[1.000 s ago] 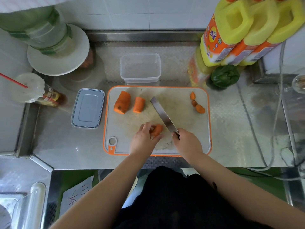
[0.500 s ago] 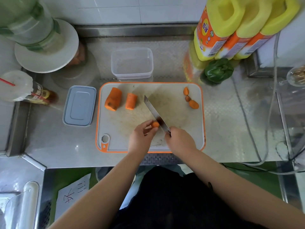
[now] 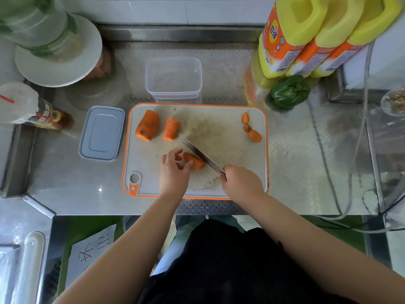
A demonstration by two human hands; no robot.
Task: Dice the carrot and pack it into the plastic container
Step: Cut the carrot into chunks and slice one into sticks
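Orange carrot piece [image 3: 194,160] lies centre of frame on the grey orange-rimmed cutting board [image 3: 219,128], w/ the left hand [image 3: 174,171] pinching its near end, thumb & fingers curled on it. Right hand [image 3: 241,183] has its grip clamped round the handle of the steel knife [image 3: 198,153]; blade lies across the piece. Two bigger carrot chunks [image 3: 148,125] sit upper left of board. Clear plastic container [image 3: 173,78] stands on the tabletop just above the board, apart from its grey lid [image 3: 102,133] at left.

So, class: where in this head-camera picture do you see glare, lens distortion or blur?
Head view: glare streaks the steel counter; the wide lens bends the yellow detergent bottles and the big clear bottle outward; the cutting board stays sharp.
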